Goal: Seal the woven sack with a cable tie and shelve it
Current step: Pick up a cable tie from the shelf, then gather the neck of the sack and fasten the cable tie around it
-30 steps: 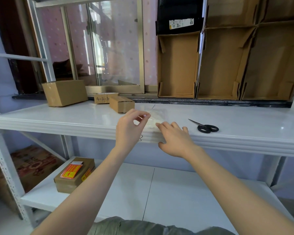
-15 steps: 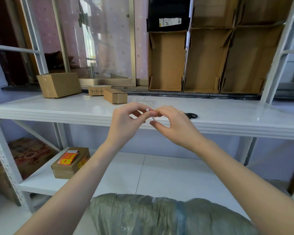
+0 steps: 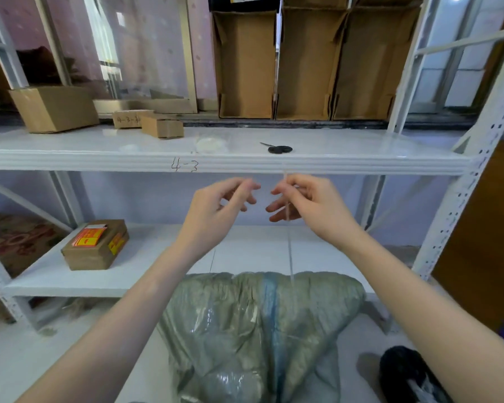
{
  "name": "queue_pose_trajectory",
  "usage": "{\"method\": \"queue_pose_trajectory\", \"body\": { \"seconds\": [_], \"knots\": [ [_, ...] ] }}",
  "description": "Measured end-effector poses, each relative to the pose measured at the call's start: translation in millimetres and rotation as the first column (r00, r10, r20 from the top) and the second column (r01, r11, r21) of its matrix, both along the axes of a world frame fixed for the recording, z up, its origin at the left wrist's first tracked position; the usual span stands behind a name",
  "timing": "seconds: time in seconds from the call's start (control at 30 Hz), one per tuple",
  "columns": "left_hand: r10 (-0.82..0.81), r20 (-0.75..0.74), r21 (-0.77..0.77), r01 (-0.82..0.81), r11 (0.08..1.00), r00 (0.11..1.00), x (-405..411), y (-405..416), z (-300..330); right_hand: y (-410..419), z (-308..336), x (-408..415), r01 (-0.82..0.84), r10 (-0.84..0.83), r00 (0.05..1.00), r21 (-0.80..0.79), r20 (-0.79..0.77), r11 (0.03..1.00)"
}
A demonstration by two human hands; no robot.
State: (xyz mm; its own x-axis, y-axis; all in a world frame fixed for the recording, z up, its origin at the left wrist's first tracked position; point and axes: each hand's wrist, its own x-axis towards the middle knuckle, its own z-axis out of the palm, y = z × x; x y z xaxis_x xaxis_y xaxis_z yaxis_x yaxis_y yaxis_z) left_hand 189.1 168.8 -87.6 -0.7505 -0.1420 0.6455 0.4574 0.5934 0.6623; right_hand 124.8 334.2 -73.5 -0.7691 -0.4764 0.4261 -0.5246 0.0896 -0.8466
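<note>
a: where's the cable tie (image 3: 288,242)?
b: pinched in the right hand (image 3: 309,205), long axis upright, lower end pointing at the woven sack (image 3: 259,330) on the near floor.
a: left hand (image 3: 216,210)?
b: fingers loosely curled, holding nothing, clear air under the shelf edge (image 3: 99,164).

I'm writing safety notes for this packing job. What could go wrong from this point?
1. The thin cable tie is pinched only by the right hand; it could slip and drop.
2. The left hand holds nothing and the woven sack lies loose on the floor, so its mouth may spread before tying.
</note>
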Motion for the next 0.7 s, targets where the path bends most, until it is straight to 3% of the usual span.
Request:
{"method": "queue_pose_trajectory", "body": {
  "seconds": [0.2,0.47,0.7],
  "knots": [
    [0.011,0.249,-0.124,0.021,0.992,0.968,2,11,-71,36,-54,5,0.082,-0.080,0.985,-0.003,0.152,0.997],
    [0.043,0.324,-0.322,0.068,0.944,0.945,-26,28,-150,51,-145,-20,0.147,-0.131,0.935,-0.024,0.328,0.989],
    [0.097,0.404,-0.374,0.067,0.925,0.909,-79,44,-186,67,-182,-69,0.344,-0.362,0.918,0.132,0.161,0.930]
  ]
}}
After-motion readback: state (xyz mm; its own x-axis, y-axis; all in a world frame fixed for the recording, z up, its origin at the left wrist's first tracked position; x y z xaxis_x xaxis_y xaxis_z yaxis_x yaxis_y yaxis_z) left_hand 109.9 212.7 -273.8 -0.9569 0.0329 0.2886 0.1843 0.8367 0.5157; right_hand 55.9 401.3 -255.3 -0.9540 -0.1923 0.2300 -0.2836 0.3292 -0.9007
